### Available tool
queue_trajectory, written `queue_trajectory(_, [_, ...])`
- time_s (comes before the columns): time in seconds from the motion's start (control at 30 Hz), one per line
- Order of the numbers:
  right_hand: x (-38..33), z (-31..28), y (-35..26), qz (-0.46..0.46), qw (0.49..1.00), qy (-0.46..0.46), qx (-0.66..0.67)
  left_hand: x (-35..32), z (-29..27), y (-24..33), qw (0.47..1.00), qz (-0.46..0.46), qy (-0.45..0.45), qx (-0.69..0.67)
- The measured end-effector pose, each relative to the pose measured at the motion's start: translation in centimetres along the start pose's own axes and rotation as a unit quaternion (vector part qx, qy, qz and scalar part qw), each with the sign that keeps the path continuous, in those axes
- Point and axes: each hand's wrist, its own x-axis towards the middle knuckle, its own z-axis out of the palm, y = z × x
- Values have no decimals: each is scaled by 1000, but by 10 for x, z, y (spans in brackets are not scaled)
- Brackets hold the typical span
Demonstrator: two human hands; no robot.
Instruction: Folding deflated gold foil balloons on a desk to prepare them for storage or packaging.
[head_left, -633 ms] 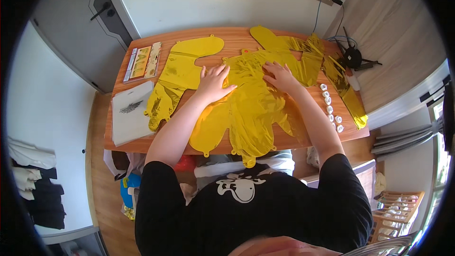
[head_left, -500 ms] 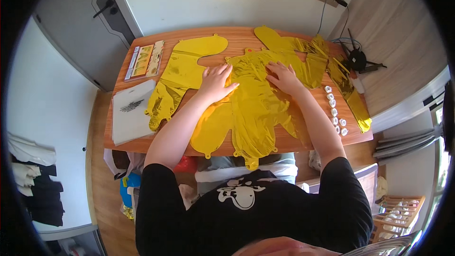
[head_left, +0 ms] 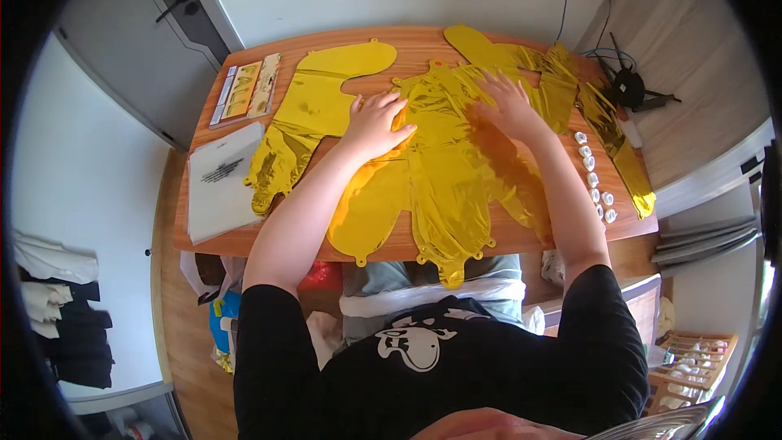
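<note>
Closest to us is our black short-sleeved shirt (head_left: pixel 448 367) with its white print. Past it, the large lobed sheet of shiny gold foil (head_left: pixel 440 171) lies flat at the middle of the wood-grained brown desk (head_left: pixel 419 45), its narrow tail poking over the near edge. At left we have a stack of whitish, translucent flat sheets (head_left: pixel 224 208) with black marks; at right, several small white rolls (head_left: pixel 589 164) in a line. Our left hand (head_left: pixel 376 124) rests on the foil's left side, fingers slightly spread, gripping nothing. Our right hand (head_left: pixel 511 110) is over its right side, fingers parted and grasping nothing; we cannot tell whether it touches. Farther out lie a curved matte-gold foil piece (head_left: pixel 326 85), flat colour-printed packs (head_left: pixel 244 91) and, at far right, a black device with antennas (head_left: pixel 629 85).
</note>
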Motion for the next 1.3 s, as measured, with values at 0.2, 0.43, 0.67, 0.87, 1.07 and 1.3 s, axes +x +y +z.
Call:
queue_trajectory(0.2, [-41, -56, -16, -74, 976, -177, 103, -2, -2, 0, 1000, 3, -3, 2])
queue_trajectory(0.43, [-85, -47, -48, -26, 965, -143, 218, -3, 3, -6, 999, 12, 28, -31])
queue_trajectory(0.67, [-86, -29, -44, -65, 970, -87, 218, 3, -7, -12, 910, -26, 205, -359])
queue_trajectory(0.87, [-91, -31, -34, -57, 968, -82, 231, -3, -49, 5, 975, 27, 161, -149])
queue_trajectory(1.07, [-90, -35, -43, -55, 968, -93, 227, -15, -22, -14, 985, -79, 31, 152])
queue_trajectory(1.3, [-92, -33, -43, -55, 973, -80, 208, -12, -32, 10, 996, 9, -36, 82])
